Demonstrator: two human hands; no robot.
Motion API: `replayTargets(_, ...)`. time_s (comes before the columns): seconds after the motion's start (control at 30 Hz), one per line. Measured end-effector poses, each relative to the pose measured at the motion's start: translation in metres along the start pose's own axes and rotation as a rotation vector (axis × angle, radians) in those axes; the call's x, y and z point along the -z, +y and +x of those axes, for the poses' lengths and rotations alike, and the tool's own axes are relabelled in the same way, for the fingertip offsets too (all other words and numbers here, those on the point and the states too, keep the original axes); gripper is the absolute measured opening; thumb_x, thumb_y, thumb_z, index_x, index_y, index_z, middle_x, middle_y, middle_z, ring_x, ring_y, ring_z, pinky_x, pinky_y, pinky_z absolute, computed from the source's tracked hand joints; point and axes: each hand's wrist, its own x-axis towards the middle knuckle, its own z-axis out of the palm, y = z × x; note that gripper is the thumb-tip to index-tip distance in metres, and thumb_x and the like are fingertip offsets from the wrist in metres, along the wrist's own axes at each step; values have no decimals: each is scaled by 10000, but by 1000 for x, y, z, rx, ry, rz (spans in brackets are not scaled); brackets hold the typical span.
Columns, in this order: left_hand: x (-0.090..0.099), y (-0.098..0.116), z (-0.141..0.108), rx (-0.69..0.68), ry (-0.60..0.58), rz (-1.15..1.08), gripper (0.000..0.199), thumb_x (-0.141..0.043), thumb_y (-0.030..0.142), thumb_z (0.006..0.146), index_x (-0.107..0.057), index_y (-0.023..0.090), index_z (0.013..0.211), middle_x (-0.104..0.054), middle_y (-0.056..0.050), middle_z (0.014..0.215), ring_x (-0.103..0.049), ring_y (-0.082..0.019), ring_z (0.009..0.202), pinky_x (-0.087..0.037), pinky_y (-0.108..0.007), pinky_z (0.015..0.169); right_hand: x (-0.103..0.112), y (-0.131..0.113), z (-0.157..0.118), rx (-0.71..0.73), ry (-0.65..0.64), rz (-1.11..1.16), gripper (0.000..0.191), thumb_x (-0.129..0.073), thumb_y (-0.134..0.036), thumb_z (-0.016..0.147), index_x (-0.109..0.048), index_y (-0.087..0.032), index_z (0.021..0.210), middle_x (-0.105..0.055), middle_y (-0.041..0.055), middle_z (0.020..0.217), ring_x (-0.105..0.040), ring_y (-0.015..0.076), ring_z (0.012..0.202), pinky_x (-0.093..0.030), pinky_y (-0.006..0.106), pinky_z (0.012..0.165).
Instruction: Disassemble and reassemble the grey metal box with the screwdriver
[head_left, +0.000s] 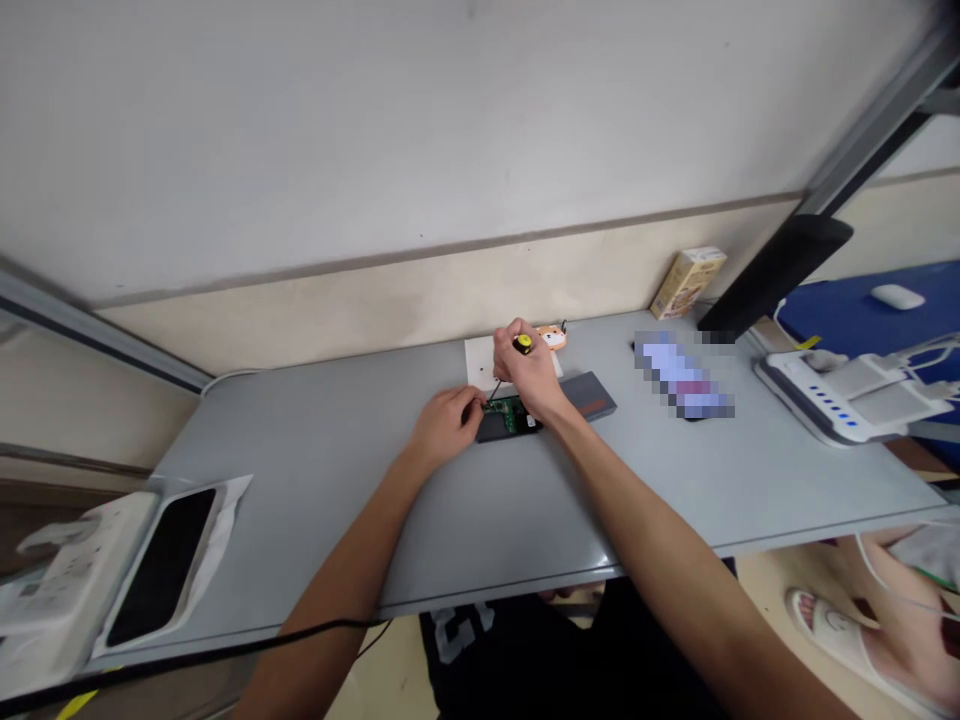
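Note:
On the grey table, a small black device [491, 428] lies with its green circuit board [511, 412] exposed. My right hand [529, 370] is wrapped round a screwdriver [523, 344] with a black and yellow handle, its thin shaft slanting down to the board's left part. At the device's left end, my left hand [446, 425] is closed with its fingertips against the edge, steadying it. A grey rectangular cover [590, 396] lies to the right, partly behind my right wrist. Behind my right hand is a white sheet [480, 362] with tiny dark specks on it.
An orange and white animal-shaped item [553, 336] lies by the wall. A phone [679, 378], a drink carton [688, 282] and a power strip [832, 395] stand on the right. A dark-screened tablet or phone [163, 565] is at left. A cable [300, 632] crosses the front edge.

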Motion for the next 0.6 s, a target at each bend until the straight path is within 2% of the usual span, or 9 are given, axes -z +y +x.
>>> replayTargets(0.07,0,1,0,2,4,1,202,-478,181,957,-674,225,980,-754,-48,971,-686,-220,896,-530,-378,871,0,0,1,4,0,26,512,-592,-742,884,-439,-261,798,-323,-76,603,-288,99,490,-286,262,468)
replayTargets(0.13,-1,1,0,3,10,-5,210,-467,186,971,-672,225,990,-755,-48,987,-688,-221,908,-528,-386,888,1,-2,1,3,-37,44,498,-506,-747,925,-549,-253,869,-404,-40,662,-395,118,540,-366,279,511)
replayTargets(0.2,-1,0,0,0,13,-15,216,-458,189,984,-670,226,1001,-754,-46,988,-688,-220,913,-526,-390,901,3,-5,0,-5,-88,44,468,-550,-712,920,-615,-249,932,-503,-12,742,-514,132,634,-445,287,583)
replayTargets(0.3,-1,0,0,-9,5,-33,212,-465,183,985,-669,230,1015,-749,-40,988,-686,-215,915,-524,-381,902,4,-6,-1,0,-81,27,413,-719,-634,846,-579,-249,895,-608,-5,868,-601,122,715,-502,278,656)
replayTargets(0.37,-1,-1,-1,-12,1,-42,205,-474,179,981,-669,232,1019,-745,-36,978,-681,-211,898,-522,-373,886,5,-4,0,25,-28,-3,448,-744,-618,834,-489,-251,849,-605,-30,819,-563,97,623,-475,262,597)
replayTargets(0.43,-2,-1,-1,-14,0,-48,202,-477,176,981,-667,232,1020,-742,-32,962,-676,-207,878,-520,-368,871,3,0,2,53,34,-41,494,-697,-649,860,-396,-260,817,-495,-76,660,-424,79,498,-375,242,493)
replayTargets(0.5,-2,-1,-1,-12,2,-51,201,-475,172,982,-664,231,1020,-740,-31,956,-677,-206,876,-520,-366,865,1,3,5,62,69,-62,514,-647,-683,879,-351,-269,807,-359,-103,581,-305,82,464,-289,239,445)
replayTargets(0.6,-2,-2,-2,-9,7,-52,197,-473,166,983,-658,229,1003,-738,-32,953,-680,-205,879,-523,-363,855,-6,5,8,77,61,-69,521,-625,-707,881,-348,-271,808,-308,-103,581,-269,85,472,-265,242,437)
